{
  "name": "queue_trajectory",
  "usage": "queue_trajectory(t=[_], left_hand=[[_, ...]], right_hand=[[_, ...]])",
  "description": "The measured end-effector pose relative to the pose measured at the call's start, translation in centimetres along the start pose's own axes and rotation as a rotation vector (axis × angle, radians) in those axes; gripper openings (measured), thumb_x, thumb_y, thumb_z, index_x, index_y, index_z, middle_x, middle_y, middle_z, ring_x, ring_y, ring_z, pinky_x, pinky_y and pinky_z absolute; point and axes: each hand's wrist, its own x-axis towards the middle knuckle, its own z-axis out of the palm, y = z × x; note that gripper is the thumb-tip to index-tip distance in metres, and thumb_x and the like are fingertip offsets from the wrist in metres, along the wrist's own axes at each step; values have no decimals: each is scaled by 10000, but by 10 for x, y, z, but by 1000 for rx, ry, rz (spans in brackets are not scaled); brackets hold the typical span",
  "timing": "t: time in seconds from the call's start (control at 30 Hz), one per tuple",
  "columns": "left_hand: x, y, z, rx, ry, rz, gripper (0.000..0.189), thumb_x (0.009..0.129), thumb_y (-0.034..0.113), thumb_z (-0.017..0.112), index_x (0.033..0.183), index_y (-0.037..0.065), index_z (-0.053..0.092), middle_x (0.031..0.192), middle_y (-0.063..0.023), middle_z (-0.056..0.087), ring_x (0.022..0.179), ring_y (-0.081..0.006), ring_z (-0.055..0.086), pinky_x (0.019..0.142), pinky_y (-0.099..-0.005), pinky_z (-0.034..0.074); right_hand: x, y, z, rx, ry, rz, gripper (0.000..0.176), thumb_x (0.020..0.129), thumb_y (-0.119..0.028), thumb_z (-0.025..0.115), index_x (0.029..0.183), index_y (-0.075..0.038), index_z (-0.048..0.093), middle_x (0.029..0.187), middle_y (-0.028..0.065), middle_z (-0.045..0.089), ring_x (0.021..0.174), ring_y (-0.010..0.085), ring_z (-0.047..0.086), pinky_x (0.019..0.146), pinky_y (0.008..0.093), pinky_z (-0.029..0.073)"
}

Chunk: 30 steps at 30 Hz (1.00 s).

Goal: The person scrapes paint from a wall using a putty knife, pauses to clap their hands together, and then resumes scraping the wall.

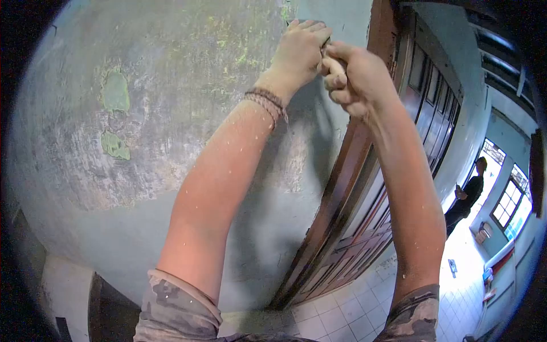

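Tool (326,44), mostly hidden, lies leftward from my right hand (360,73), clamped on it; whether my left hand (300,50) grips, I can't tell.

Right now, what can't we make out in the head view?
All in the head view:
Dark object: mostly hidden by left hand and right hand; type unclear.
Distant person: backlit, detail lost in shadow.
Small floor item: too small to identify.
Camouflage sleeves: cut off by the bottom edge.
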Motion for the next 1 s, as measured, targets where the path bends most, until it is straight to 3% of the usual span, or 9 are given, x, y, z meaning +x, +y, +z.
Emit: queue_trajectory(t=[0.1,0.33,0.5,0.63,0.7,0.77,0.83,0.97,1.0], left_hand=[[7,8,-6,-69,-289,-229,523,636,99,717,1142,21,611,1176,-174,618,1141,-349,550,986,-408,433],[6,-15,2,50,-122,41,506,659,165,690,1133,5,614,1182,-185,613,1164,-343,536,1000,-429,418],[2,-6,-6,1,-177,-56,477,688,170,666,1142,30,620,1183,-178,619,1143,-343,555,987,-415,433],[6,-10,-5,-40,-17,-6,439,693,138,659,1121,45,628,1148,-170,634,1086,-352,583,929,-404,474],[22,1,-18,-80,-381,-271,218,690,51,661,894,45,582,1028,-130,644,1038,-309,588,890,-419,444],[15,5,-15,-60,-399,-265,180,713,81,649,877,45,585,1023,-132,643,1029,-317,589,887,-418,452],[-2,3,-12,-62,-139,-114,433,667,86,669,1096,51,626,1114,-159,637,1062,-356,578,873,-414,488],[15,-34,1,7,15,32,451,696,133,656,1133,30,614,1136,-171,630,1106,-349,564,939,-396,458],[16,-36,1,11,18,36,451,696,133,656,1133,30,614,1136,-171,630,1106,-349,564,939,-396,458]], right_hand=[[9,-17,-15,-58,-73,-28,148,954,-197,468,915,-71,534,716,22,534,440,24,393,311,154,220],[13,1,-1,-3,13,-3,143,962,-197,461,932,-76,532,720,18,531,437,25,373,315,159,205],[0,-2,3,-178,41,25,151,947,-188,475,911,-50,525,749,29,556,438,33,396,314,162,208],[5,-15,5,-47,25,-66,166,949,-164,457,884,-26,523,700,21,538,431,21,394,287,160,221],[11,-33,-3,-4,-92,6,202,967,-161,432,868,-1,506,705,8,507,413,0,356,273,145,207],[-4,-24,7,-107,15,-44,198,964,-175,446,846,-29,507,693,6,507,399,10,335,282,159,204],[-14,-16,11,-92,24,-21,196,960,-183,454,840,-39,510,693,6,511,402,16,343,289,166,203],[22,7,24,22,33,-155,184,952,-204,467,839,-71,524,700,9,528,417,35,377,305,185,198],[36,9,19,86,-3,-42,176,952,-207,459,854,-85,537,702,13,540,424,44,392,305,183,211]])
